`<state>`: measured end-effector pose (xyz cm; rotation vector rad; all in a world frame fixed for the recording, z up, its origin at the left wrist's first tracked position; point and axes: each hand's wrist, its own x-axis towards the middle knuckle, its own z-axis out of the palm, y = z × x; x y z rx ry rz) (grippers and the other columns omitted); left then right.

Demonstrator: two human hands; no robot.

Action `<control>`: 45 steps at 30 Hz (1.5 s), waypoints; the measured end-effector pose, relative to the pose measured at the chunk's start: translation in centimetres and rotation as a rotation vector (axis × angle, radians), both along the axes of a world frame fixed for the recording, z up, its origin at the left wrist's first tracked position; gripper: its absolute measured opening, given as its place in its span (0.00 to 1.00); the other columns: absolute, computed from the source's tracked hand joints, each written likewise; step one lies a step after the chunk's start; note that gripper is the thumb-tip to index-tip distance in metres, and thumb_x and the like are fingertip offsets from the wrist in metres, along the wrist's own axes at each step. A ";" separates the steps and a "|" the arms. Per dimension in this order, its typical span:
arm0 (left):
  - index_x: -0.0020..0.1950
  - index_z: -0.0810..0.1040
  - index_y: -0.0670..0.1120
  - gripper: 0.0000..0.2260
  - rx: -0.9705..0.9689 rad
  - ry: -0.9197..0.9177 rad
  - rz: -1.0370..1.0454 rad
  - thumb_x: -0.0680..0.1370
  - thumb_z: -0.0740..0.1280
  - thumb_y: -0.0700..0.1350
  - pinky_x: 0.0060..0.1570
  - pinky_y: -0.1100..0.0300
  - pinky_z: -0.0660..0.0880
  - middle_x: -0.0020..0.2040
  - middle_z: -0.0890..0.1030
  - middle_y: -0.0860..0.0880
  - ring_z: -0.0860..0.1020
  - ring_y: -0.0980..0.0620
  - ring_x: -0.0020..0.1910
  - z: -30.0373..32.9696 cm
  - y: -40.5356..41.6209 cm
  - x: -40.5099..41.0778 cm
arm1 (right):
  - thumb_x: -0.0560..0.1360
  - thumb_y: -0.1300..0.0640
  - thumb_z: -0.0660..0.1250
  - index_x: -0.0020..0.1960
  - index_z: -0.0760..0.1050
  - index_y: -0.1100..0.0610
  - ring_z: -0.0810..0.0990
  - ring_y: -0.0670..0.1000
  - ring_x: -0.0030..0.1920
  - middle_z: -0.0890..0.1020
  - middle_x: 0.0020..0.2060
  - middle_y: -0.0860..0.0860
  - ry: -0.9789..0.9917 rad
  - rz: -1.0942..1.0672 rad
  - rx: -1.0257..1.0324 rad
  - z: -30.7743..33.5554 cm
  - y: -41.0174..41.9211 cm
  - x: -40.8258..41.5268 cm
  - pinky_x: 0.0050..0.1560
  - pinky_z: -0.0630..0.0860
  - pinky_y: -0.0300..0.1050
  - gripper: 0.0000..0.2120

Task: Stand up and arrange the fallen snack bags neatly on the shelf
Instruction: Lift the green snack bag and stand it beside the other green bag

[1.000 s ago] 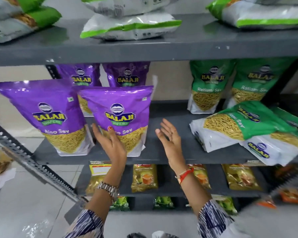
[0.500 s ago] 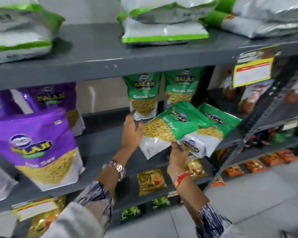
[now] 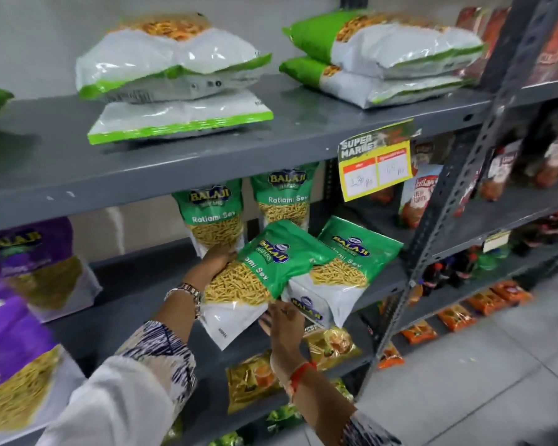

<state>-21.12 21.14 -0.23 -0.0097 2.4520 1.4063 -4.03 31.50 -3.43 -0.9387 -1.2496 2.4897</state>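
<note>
A green Ratlami Sev bag (image 3: 264, 272) leans tilted over the front of the middle shelf (image 3: 136, 304). My left hand (image 3: 215, 259) grips its upper left edge. My right hand (image 3: 282, 320) holds its lower right corner from below. A second green bag (image 3: 342, 278) lies tilted right beside it, partly under it. Two green bags (image 3: 213, 214) (image 3: 284, 197) stand upright at the back of the shelf. Purple Aloo Sev bags (image 3: 16, 349) stand on the left.
Flat green-and-white bags (image 3: 174, 85) lie stacked on the top shelf. A yellow price tag (image 3: 376, 165) hangs from its edge. A slotted steel upright (image 3: 445, 214) rises at the right. Small packets (image 3: 255, 378) fill the lower shelves; tiled floor (image 3: 480, 381) lies at the right.
My view has swung right from the purple bags to the green ones. Both hands left the purple bags and took hold of the tilted green bag, which has risen slightly.
</note>
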 end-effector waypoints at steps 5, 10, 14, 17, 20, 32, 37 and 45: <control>0.56 0.75 0.32 0.16 0.191 -0.019 0.345 0.74 0.67 0.42 0.31 0.60 0.68 0.52 0.79 0.32 0.78 0.46 0.40 0.7 -0.3 3.8 | 0.78 0.62 0.59 0.48 0.73 0.63 0.74 0.54 0.42 0.75 0.40 0.58 0.049 0.040 0.028 -1.6 1.4 1.2 0.37 0.74 0.44 0.05; 0.36 0.78 0.42 0.09 0.414 0.035 0.398 0.76 0.64 0.40 0.34 0.61 0.75 0.26 0.81 0.49 0.78 0.54 0.25 0.2 -0.6 9.1 | 0.77 0.63 0.58 0.39 0.70 0.55 0.71 0.52 0.38 0.73 0.34 0.50 0.078 0.033 0.346 -1.5 3.8 2.9 0.40 0.69 0.44 0.10; 0.38 0.82 0.45 0.10 0.441 0.174 0.482 0.75 0.62 0.41 0.51 0.47 0.76 0.42 0.82 0.38 0.79 0.44 0.43 -0.9 -0.1 13.7 | 0.79 0.61 0.58 0.44 0.71 0.58 0.70 0.48 0.37 0.73 0.36 0.49 0.208 0.091 0.506 0.0 6.6 4.8 0.33 0.68 0.31 0.06; 0.33 0.76 0.45 0.13 0.275 0.381 0.530 0.77 0.60 0.42 0.38 0.56 0.70 0.33 0.78 0.45 0.73 0.54 0.32 -1.1 0.7 18.3 | 0.79 0.58 0.59 0.43 0.73 0.54 0.73 0.45 0.38 0.76 0.37 0.48 0.283 0.139 0.563 1.2 7.9 6.3 0.34 0.70 0.30 0.08; 0.35 0.74 0.44 0.11 0.191 0.576 0.573 0.76 0.60 0.44 0.31 0.59 0.64 0.28 0.73 0.54 0.70 0.63 0.26 -0.2 1.2 21.9 | 0.78 0.59 0.60 0.44 0.73 0.55 0.76 0.36 0.37 0.78 0.38 0.47 0.342 0.157 0.586 2.8 8.9 8.0 0.36 0.70 0.25 0.06; 0.42 0.80 0.47 0.07 0.316 0.958 0.581 0.76 0.63 0.41 0.33 0.69 0.68 0.32 0.76 0.59 0.72 0.65 0.31 8.2 0.6 31.0 | 0.74 0.52 0.64 0.38 0.77 0.48 0.77 0.53 0.47 0.80 0.39 0.50 0.460 0.066 0.436 8.8 8.5 14.6 0.55 0.73 0.54 0.07; 0.49 0.80 0.46 0.07 0.404 0.952 0.582 0.77 0.63 0.42 0.37 0.73 0.72 0.35 0.81 0.66 0.77 0.69 0.36 9.5 -0.3 32.6 | 0.77 0.56 0.62 0.43 0.75 0.54 0.76 0.48 0.43 0.79 0.38 0.50 0.516 0.065 0.444 10.7 8.0 17.2 0.53 0.72 0.50 0.06; 0.52 0.81 0.38 0.10 0.423 0.980 0.541 0.77 0.63 0.40 0.36 0.74 0.71 0.44 0.81 0.53 0.77 0.68 0.36 10.3 -0.6 34.3 | 0.77 0.55 0.63 0.39 0.77 0.47 0.78 0.55 0.49 0.81 0.42 0.53 0.503 0.057 0.418 10.8 7.4 18.0 0.60 0.73 0.59 0.09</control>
